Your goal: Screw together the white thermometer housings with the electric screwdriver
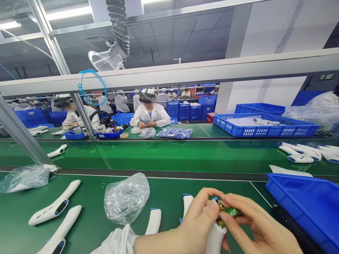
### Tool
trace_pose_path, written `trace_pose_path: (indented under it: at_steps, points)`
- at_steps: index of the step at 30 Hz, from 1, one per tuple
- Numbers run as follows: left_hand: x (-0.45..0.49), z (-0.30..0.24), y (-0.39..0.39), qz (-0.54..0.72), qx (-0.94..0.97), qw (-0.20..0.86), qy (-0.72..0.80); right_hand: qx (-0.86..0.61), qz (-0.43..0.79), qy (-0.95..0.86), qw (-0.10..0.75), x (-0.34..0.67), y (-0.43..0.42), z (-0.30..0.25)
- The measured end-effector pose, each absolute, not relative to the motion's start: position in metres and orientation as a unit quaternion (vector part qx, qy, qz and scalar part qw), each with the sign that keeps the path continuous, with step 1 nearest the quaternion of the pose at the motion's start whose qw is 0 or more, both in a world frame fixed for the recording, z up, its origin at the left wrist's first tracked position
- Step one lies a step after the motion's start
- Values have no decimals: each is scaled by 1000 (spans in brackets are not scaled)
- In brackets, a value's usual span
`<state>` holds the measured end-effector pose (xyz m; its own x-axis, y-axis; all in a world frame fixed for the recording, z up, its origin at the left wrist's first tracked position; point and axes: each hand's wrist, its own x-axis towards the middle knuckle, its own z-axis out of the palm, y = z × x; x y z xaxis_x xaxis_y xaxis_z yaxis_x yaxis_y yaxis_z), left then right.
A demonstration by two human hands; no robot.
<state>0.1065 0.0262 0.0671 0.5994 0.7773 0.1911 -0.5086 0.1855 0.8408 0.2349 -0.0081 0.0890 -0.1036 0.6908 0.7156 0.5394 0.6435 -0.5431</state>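
Observation:
Near the bottom right, my left hand is closed around a white handheld thermometer, its open end pointing up. My right hand pinches a green battery at that opening. Gold-coloured metal shows inside, partly covered by my fingers; how far the battery sits in the handle I cannot tell. Just behind my left hand lies another white thermometer, mostly hidden. A white handle with a blue end lies left of my forearm. Two thermometers with dark displays rest further left.
A clear bag of silvery pieces lies mid-bench, another bag at far left. A blue tray stands at right. Beyond the green conveyor, a co-worker sits handling small items. Several thermometers lie on the belt.

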Motion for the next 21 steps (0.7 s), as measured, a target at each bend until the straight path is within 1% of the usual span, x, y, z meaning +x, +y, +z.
trace_pose_path:
  at_steps: [3, 5, 7, 9, 13, 15, 18, 21]
  points:
    - [105, 73, 22, 451, 477, 727, 202, -441, -11, -770, 461, 228, -11, 82]
    - [103, 74, 20, 456, 505, 691, 244, -423, -53, -785, 449, 224, -11, 79]
    - [101, 71, 20, 452, 519, 675, 265, -410, -65, -796, 441, 222, -12, 77]
    - [101, 66, 22, 448, 500, 697, 251, -421, -39, -795, 435, 224, -12, 77]
    - [103, 58, 28, 438, 447, 741, 243, -434, 86, -741, 505, 235, -10, 88]
    - [105, 58, 28, 427, 446, 745, 253, -426, 113, -735, 516, 236, -8, 94]
    - [106, 63, 26, 418, 444, 749, 259, -428, 89, -758, 485, 232, -5, 101]
    - [104, 68, 25, 451, 431, 726, 289, -358, 78, -842, 397, 234, -3, 102]
